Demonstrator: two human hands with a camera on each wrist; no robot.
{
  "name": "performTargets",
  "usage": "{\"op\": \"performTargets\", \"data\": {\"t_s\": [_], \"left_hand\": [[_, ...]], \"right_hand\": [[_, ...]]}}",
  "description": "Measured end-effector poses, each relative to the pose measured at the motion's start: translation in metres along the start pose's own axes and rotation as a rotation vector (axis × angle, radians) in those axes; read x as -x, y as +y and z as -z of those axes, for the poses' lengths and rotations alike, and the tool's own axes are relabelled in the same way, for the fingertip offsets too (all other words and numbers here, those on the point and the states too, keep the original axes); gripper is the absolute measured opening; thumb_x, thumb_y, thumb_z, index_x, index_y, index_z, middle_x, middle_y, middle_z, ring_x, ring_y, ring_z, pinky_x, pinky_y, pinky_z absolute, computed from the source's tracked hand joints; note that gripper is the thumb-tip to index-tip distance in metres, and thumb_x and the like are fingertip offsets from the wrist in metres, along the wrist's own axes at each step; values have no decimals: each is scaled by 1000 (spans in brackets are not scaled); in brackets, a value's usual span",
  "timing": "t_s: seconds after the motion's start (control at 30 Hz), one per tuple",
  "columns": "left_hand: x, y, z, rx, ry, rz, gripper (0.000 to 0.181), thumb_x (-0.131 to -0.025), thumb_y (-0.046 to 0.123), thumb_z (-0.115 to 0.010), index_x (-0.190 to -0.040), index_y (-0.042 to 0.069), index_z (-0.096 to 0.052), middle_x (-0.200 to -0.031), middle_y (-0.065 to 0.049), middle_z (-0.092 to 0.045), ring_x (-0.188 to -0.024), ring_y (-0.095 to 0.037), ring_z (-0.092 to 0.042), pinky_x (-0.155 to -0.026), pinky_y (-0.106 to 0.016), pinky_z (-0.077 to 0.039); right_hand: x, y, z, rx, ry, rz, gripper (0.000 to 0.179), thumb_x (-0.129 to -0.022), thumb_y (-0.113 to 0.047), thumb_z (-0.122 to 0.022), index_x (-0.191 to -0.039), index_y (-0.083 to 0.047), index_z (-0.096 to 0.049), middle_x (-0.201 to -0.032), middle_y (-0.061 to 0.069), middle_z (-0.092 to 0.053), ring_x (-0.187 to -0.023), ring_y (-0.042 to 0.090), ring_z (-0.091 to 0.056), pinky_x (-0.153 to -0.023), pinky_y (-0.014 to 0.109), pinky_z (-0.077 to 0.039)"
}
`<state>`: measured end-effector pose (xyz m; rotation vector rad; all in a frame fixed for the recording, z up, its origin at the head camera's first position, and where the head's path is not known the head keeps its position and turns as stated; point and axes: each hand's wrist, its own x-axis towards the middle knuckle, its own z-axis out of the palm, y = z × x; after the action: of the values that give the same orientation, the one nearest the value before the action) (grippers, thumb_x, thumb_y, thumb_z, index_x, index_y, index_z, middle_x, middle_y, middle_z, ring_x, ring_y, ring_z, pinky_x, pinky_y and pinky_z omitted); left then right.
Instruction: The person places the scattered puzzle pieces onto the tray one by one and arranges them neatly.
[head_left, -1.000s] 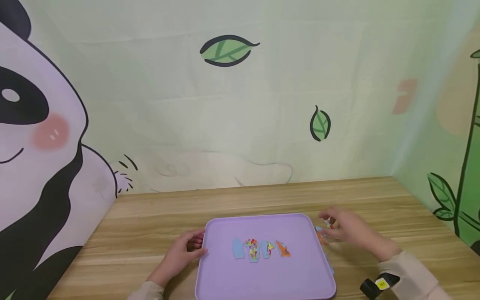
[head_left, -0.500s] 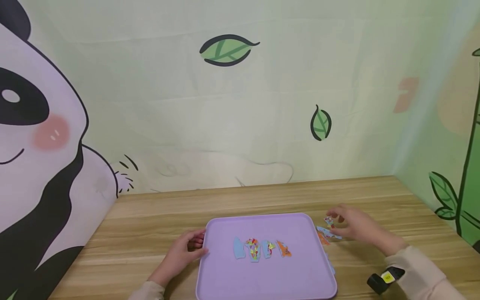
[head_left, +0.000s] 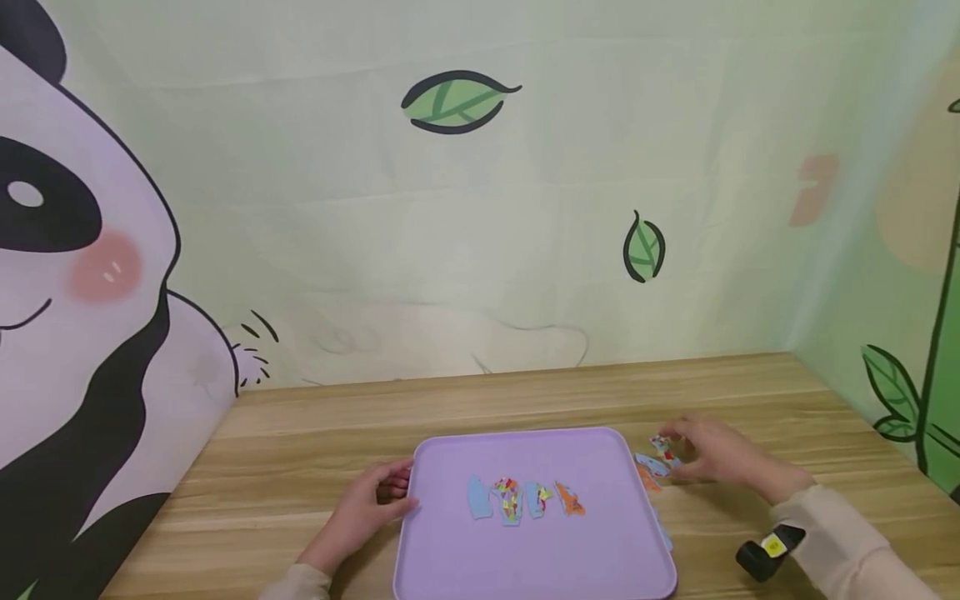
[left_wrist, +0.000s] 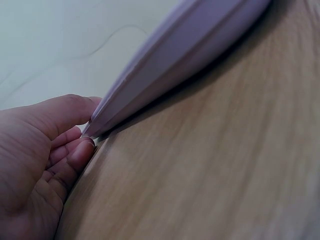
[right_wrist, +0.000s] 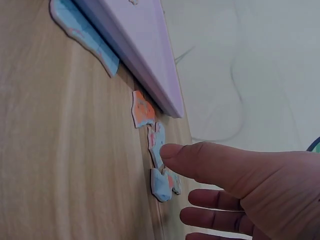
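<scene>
My left hand (head_left: 367, 508) pinches the left edge of a purple tray (head_left: 525, 562), thumb at the rim and fingers curled below it in the left wrist view. On the tray lies a row of several flat puzzle pieces: a plain blue one (head_left: 480, 497), two patterned ones and an orange one (head_left: 571, 499). Beyond the tray's right side, my right hand (head_left: 716, 452) hovers over more puzzle pieces, thumb and fingers spread apart. In the right wrist view its thumb tip overlaps a blue and pink piece (right_wrist: 156, 141), near a pale blue piece (right_wrist: 160, 185); nothing sits in its grasp.
An orange piece (right_wrist: 143, 108) and a larger blue piece (right_wrist: 87, 37) lie along the tray's right side, the blue one partly under its edge. A black device with a yellow label (head_left: 770, 552) is at the right cuff. Behind the wooden table (head_left: 337, 417) stands a printed wall.
My right hand has shifted slightly right, away from the tray, and its fingers have come off a patterned piece, uncovering more pieces. The left hand stays on the tray.
</scene>
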<state>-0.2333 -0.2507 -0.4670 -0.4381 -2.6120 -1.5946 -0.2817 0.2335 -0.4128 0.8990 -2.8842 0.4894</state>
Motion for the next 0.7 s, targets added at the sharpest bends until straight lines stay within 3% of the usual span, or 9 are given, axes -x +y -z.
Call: {"op": "performTargets", "data": {"t_s": [0.47,0.7], "left_hand": [[-1,-1,1,2,-9,-6,55,-81,3,-74,-128,-13,-52,-111,-23,-61,-96,-18,-61,-84,-21,-57],[-1,-3,0,-4,-13,-9,55,-81,2,-74,-128,-14,-51,-111,-23,-61,-95,-18,-61,-83,-21,-57]], "right_hand": [[-6,6,0,22,-104,-44,64,-69,-30,-83,-118,4,-61,-100,14,-59,-85,22,-56,-74,40,-53],[-10,9,1,-8,-157,-46,62,-69,-28,-83,-117,4,-62,-100,13,-59,-84,21,-55,-72,37,-52]]}}
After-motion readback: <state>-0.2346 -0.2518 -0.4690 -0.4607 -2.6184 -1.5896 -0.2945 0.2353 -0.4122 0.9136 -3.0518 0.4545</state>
